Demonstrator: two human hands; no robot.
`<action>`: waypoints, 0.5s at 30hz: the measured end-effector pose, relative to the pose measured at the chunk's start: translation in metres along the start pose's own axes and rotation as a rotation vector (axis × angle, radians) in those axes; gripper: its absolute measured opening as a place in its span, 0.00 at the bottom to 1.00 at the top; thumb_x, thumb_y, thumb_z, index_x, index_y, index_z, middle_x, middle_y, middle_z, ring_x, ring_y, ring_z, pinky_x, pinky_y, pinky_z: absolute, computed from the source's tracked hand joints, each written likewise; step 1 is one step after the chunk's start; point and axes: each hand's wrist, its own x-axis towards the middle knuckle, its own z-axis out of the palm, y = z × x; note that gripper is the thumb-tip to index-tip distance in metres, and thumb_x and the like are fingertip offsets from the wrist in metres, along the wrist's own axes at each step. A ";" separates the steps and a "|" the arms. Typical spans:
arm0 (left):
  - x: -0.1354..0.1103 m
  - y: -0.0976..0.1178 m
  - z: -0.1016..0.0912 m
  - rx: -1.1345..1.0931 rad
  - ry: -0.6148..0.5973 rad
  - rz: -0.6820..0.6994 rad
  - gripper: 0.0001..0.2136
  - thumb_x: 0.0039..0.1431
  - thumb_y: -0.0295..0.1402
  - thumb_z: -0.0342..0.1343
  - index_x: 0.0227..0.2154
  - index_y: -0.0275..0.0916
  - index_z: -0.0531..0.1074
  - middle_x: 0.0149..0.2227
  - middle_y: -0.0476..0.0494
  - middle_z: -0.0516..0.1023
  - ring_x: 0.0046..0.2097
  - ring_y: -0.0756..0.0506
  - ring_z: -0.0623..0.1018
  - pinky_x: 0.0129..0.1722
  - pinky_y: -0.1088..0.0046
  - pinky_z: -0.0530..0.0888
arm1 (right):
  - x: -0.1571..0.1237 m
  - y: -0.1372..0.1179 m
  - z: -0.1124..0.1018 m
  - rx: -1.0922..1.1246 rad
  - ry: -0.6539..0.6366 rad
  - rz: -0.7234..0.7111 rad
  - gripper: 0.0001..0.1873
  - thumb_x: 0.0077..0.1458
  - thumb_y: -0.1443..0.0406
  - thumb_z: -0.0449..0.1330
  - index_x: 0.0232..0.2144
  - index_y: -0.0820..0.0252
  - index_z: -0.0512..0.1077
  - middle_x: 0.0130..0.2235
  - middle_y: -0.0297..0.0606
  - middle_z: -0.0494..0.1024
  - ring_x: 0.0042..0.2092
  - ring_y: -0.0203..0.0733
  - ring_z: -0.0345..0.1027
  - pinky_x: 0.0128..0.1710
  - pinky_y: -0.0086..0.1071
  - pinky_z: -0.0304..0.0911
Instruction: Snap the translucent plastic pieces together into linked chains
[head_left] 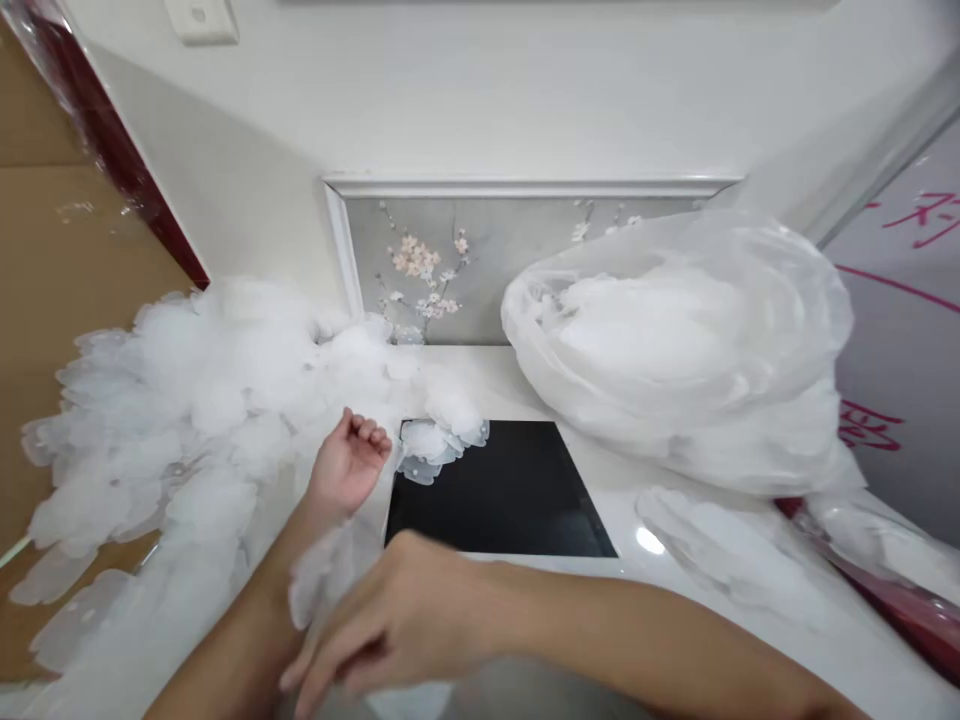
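Left of the black panel (510, 500), sheer white petal-shaped pieces (225, 370) lie heaped, presumably for easy reach.
Just beside the panel's left edge, the left hand (351, 468) curls loosely, palm up; on its near side, the right hand (394, 620) crosses the left forearm (251, 600), fingers bent and blurred. I cannot tell whether either of the 2 grips anything. A small cluster (436, 445) overlaps the panel's far-left corner, probably spillover. Right of the panel bulges a translucent plastic bag (795, 390), seemingly keeping more white material gathered.
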 end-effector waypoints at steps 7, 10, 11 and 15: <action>0.009 -0.054 -0.011 0.510 -0.229 0.072 0.07 0.53 0.30 0.63 0.34 0.37 0.72 0.30 0.45 0.80 0.33 0.47 0.80 0.36 0.71 0.75 | -0.054 0.060 -0.053 0.180 0.666 0.588 0.08 0.55 0.62 0.59 0.33 0.59 0.77 0.36 0.37 0.83 0.37 0.41 0.76 0.37 0.32 0.68; 0.021 -0.052 -0.013 0.592 -0.208 0.231 0.12 0.58 0.40 0.59 0.24 0.38 0.70 0.17 0.51 0.71 0.29 0.47 0.78 0.36 0.72 0.72 | -0.075 0.080 -0.037 0.035 0.491 0.726 0.11 0.56 0.59 0.59 0.26 0.59 0.75 0.25 0.34 0.80 0.27 0.37 0.71 0.29 0.29 0.63; 0.021 -0.047 -0.015 0.648 -0.213 0.312 0.13 0.59 0.42 0.56 0.25 0.39 0.70 0.13 0.54 0.65 0.28 0.46 0.77 0.37 0.71 0.72 | -0.081 0.081 -0.033 0.001 0.437 0.761 0.14 0.58 0.58 0.57 0.25 0.59 0.74 0.23 0.34 0.78 0.25 0.35 0.68 0.27 0.29 0.60; 0.001 -0.026 -0.024 0.999 -0.373 0.382 0.13 0.55 0.39 0.59 0.44 0.44 0.73 0.35 0.46 0.80 0.38 0.43 0.78 0.43 0.65 0.72 | -0.095 0.078 -0.041 -0.045 0.240 0.868 0.17 0.60 0.57 0.54 0.25 0.59 0.73 0.23 0.33 0.76 0.23 0.34 0.63 0.25 0.28 0.54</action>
